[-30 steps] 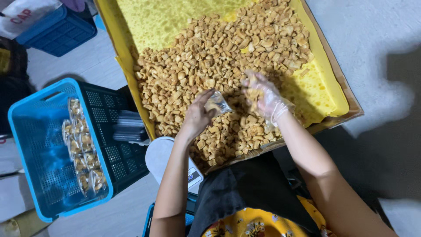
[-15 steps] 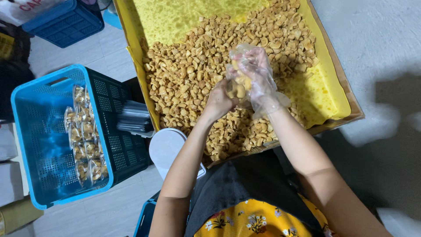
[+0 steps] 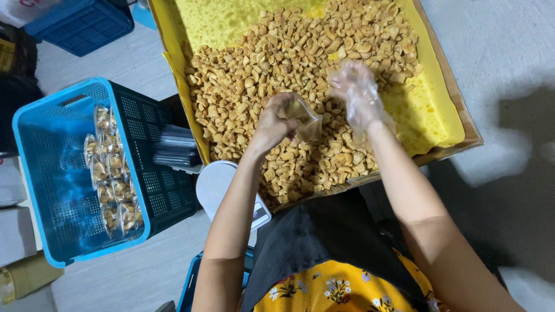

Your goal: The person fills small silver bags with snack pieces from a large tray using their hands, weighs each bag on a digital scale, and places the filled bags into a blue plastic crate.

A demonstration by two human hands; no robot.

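left hand (image 3: 272,124) pinching bag (image 3: 306,119) mouth | right hand (image 3: 359,92) gloved, spread on snacks (image 3: 260,69) | advice: hold bag wide, near tray (image 3: 457,98); scoop small handfuls

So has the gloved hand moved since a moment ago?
Yes. The right hand in its clear glove has left the small bag it was raised against and reached out over the snack pieces, toward the tray's far end.

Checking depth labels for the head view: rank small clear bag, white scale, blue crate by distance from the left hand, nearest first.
From the left hand:
1. Small clear bag: held in that hand, over the tray of snack pieces.
2. White scale: below the hand, by the tray's near left corner.
3. Blue crate: far left, on the floor, with filled bags inside.
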